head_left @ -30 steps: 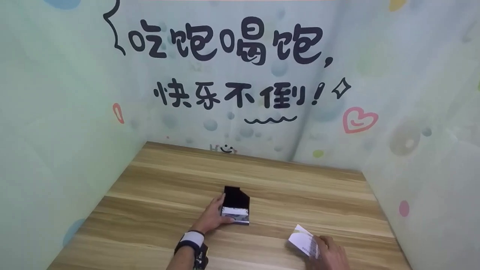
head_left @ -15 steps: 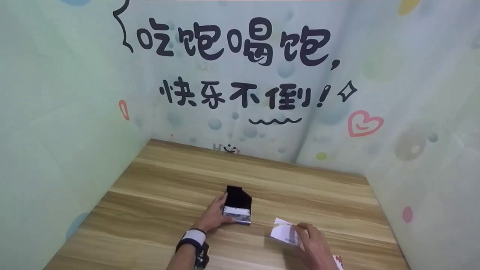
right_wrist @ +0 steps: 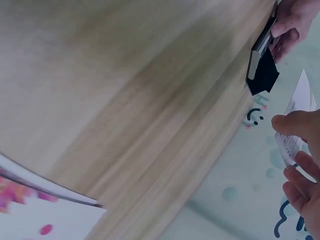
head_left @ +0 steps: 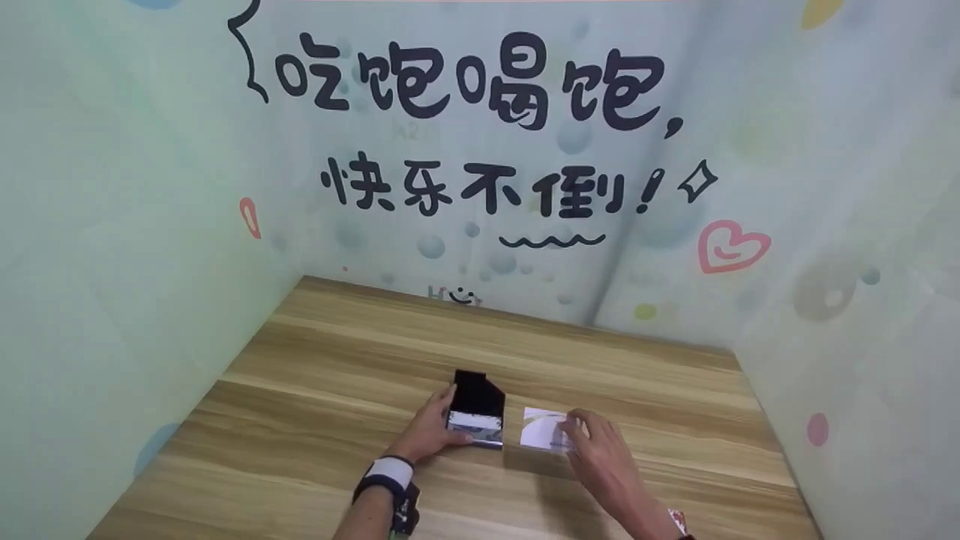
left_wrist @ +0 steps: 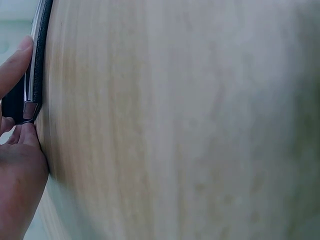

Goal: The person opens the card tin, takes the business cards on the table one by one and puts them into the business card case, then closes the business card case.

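The two hands are apart. The left hand (head_left: 431,430) grips the near left edge of a black card case (head_left: 478,397), its flap open, on the wooden table (head_left: 337,352). The right hand (head_left: 606,454) pinches a white card (head_left: 541,429) above the table, just right of the case. A white object with a pink pattern (right_wrist: 55,212) lies partly in view.

The person's left hand (head_left: 429,433) was bare; a dark strap (head_left: 379,486) with a broad white panel (head_left: 392,470) ringed the wrist, a blocky black device (head_left: 406,511) beside it. A sliver of dark band (head_left: 686,537) showed behind the bare right hand (head_left: 606,454).
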`<state>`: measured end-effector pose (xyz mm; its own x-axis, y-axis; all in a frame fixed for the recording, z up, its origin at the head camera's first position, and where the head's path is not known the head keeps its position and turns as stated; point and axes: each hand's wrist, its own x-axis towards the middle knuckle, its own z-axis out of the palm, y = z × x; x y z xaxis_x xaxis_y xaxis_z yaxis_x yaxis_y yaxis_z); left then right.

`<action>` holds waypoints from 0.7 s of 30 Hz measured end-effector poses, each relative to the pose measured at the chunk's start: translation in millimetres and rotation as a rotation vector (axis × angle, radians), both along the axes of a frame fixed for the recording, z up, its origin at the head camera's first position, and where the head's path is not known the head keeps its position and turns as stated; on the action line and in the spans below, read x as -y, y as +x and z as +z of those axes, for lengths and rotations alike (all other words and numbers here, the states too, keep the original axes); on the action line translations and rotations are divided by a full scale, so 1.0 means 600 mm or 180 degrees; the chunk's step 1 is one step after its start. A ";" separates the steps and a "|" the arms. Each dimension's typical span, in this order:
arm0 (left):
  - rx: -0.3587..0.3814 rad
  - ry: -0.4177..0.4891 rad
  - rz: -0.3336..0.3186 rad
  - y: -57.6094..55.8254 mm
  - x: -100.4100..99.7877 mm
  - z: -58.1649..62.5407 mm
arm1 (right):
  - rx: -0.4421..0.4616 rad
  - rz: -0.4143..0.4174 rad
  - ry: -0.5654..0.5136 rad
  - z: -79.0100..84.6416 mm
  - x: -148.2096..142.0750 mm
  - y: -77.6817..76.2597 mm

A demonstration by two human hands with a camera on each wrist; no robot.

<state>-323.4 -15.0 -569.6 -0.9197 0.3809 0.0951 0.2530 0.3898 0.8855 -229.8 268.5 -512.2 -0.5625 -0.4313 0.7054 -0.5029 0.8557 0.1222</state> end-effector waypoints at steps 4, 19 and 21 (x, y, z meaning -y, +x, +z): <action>-0.0010 0.0019 0.0002 0.002 0.003 0.000 | 0.0090 -0.0035 0.0047 0.002 0.014 -0.025; -0.0121 -0.0057 -0.0002 0.001 0.000 -0.002 | 0.0615 0.0071 0.0511 0.020 0.050 -0.095; -0.0123 -0.0115 0.0007 0.000 -0.002 -0.002 | 0.0670 0.0066 0.0550 0.028 0.052 -0.102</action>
